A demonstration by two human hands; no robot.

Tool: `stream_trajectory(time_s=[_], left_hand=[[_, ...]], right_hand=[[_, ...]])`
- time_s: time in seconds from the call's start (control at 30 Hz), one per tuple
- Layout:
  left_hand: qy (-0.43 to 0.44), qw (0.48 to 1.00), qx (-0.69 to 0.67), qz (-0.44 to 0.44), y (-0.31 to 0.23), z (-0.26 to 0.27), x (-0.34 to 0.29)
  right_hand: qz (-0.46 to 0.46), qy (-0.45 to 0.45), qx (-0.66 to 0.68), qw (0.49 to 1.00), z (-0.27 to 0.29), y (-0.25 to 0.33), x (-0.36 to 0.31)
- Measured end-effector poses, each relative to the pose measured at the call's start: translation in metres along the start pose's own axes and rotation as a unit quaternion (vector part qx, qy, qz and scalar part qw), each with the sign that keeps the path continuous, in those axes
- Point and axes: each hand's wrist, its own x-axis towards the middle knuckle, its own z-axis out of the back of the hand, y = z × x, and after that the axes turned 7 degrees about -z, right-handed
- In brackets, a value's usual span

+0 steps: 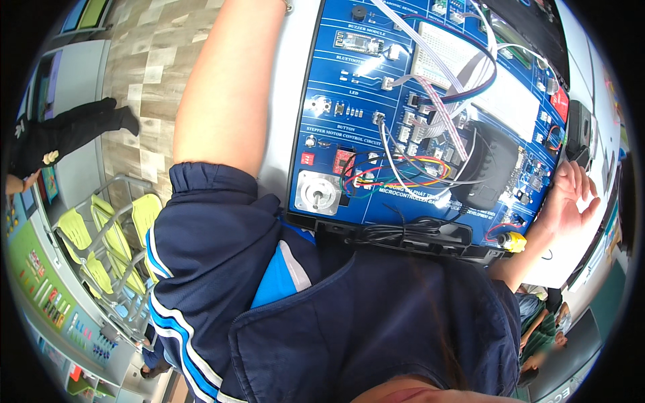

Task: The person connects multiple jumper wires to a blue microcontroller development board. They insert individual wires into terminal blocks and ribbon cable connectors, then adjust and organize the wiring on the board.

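A blue electronics training board (pixel 336 87) in a black case lies in front of me, crowded with small modules, wires and connectors. My right hand (pixel 568 198) rests beside the case's right edge, fingers loosely curled and apart, and I see nothing in it. Near its wrist sits a yellow motor (pixel 512 242) at the board's corner. My left forearm (pixel 225 80) reaches up past the board's left side; its hand lies beyond the upper edge of the picture. On the board are a white breadboard (pixel 430 57), a stepper motor (pixel 318 193) and a black round-edged part (pixel 494 161) under wires.
A coiled black cable (pixel 410 232) lies along the case's near edge. Beyond the right hand stands a black device (pixel 582 134) on the white table (pixel 547 272). Yellow-green chairs (pixel 111 235) and a person in dark trousers (pixel 74 127) are at left; more people sit at lower right.
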Motion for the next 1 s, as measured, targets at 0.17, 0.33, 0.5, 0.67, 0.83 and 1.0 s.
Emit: stream_trajectory(time_s=[0.17,0.33,0.5,0.67,0.83,1.0], left_hand=[[-0.048,0.996,-0.077,0.018,0.001,0.018,0.018],[-0.053,0.992,-0.111,-0.006,-0.012,0.004,0.029],[0.080,0.992,-0.085,-0.055,-0.054,-0.077,0.000],[0.252,0.946,0.108,-0.176,-0.090,-0.161,-0.076],[0.274,0.933,0.158,-0.173,-0.097,-0.194,-0.124],[0.318,0.920,0.178,-0.147,-0.099,-0.203,-0.135]], right_hand=[[-0.007,0.026,-0.014,1.000,-0.001,-0.006,-0.001],[0.032,0.058,-0.068,0.995,-0.014,-0.005,-0.010],[0.157,0.112,-0.302,0.933,-0.049,-0.009,-0.031],[0.372,0.167,-0.605,0.685,-0.110,-0.058,-0.048],[0.412,0.210,-0.697,0.548,-0.167,-0.113,-0.025],[0.263,0.220,-0.755,0.559,-0.189,-0.138,-0.008]])
